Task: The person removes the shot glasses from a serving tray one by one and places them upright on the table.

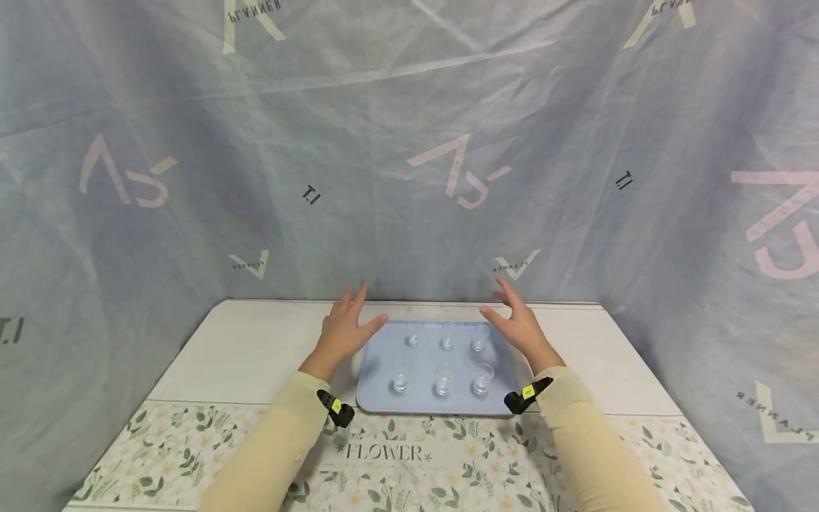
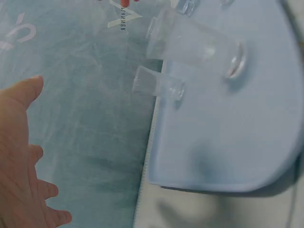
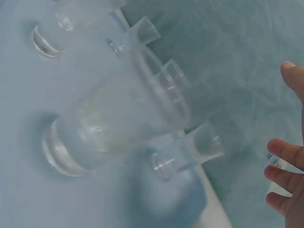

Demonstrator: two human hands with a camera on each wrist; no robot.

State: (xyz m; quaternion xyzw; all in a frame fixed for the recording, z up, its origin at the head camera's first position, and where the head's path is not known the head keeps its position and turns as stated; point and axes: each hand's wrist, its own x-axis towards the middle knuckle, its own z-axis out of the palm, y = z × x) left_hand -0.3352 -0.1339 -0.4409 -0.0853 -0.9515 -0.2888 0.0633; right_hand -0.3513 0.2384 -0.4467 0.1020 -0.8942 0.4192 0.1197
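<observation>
A pale blue tray (image 1: 373,395) holds several small clear shot glasses, standing upright in two rows of three. In the near row are a left glass (image 1: 400,384), a middle one (image 1: 443,385) and a right one (image 1: 482,385). My left hand (image 1: 343,331), fingers spread, is raised by the tray's far left corner and holds nothing. Over the far right corner my right hand (image 1: 521,331) mirrors it, thumb inward, also holding nothing. Close to the right wrist camera, a near-row glass (image 3: 104,123) looms large, while the right hand's fingers (image 3: 285,180) stay apart from it.
Beneath the tray lies a white cloth (image 1: 256,348), with a floral printed band (image 1: 390,487) along the near side. A grey-blue printed curtain (image 1: 358,142) hangs behind the table and on both sides. Black wrist straps with cameras sit on both sleeves.
</observation>
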